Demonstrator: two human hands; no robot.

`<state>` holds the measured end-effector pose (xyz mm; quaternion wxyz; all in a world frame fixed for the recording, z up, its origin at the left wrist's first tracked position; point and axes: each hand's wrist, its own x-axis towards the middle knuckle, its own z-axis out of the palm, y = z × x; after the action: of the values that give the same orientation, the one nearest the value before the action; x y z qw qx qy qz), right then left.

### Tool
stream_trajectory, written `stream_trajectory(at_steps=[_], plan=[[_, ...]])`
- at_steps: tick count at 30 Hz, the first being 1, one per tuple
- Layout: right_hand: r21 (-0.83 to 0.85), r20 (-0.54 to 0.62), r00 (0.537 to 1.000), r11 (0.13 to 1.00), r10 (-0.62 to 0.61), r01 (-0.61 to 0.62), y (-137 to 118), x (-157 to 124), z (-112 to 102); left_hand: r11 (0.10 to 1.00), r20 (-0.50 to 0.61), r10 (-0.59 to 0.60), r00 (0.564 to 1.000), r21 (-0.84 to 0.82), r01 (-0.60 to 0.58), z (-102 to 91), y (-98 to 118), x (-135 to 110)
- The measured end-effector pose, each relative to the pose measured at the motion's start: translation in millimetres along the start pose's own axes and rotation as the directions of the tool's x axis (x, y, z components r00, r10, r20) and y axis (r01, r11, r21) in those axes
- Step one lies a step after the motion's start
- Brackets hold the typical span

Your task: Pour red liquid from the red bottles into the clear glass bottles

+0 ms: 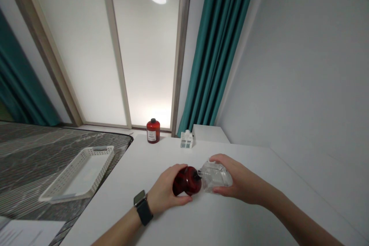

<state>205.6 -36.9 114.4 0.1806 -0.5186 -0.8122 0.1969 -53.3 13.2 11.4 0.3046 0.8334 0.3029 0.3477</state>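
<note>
My left hand (165, 192), with a dark watch (143, 206) on its wrist, is closed around a dark red bottle (191, 180) with a black neck. The bottle tilts so that its neck points right. My right hand (235, 178) grips a clear bottle (216, 177), whose mouth faces left. Both necks meet between my hands, over the white table (230, 223). Whether liquid passes between the bottles cannot be made out.
At the table's far edge stand a red-brown bottle (153, 131) with a white label and a small white house-shaped object (186, 139). A white box (211, 133) is behind it. A white basket (82, 177) lies left, beside papers (31, 232). A wall (311, 84) borders the right.
</note>
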Motion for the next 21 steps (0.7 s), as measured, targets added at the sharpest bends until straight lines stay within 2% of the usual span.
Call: stream_trajectory(at_steps=[21], plan=[[0.006, 0.018, 1.000, 1.000, -0.016, 0.016, -4.9, -0.7, -6.9, 0.994, 0.011, -0.032, 0.999, -0.103, 0.033, 2.4, 5.7, -0.7]])
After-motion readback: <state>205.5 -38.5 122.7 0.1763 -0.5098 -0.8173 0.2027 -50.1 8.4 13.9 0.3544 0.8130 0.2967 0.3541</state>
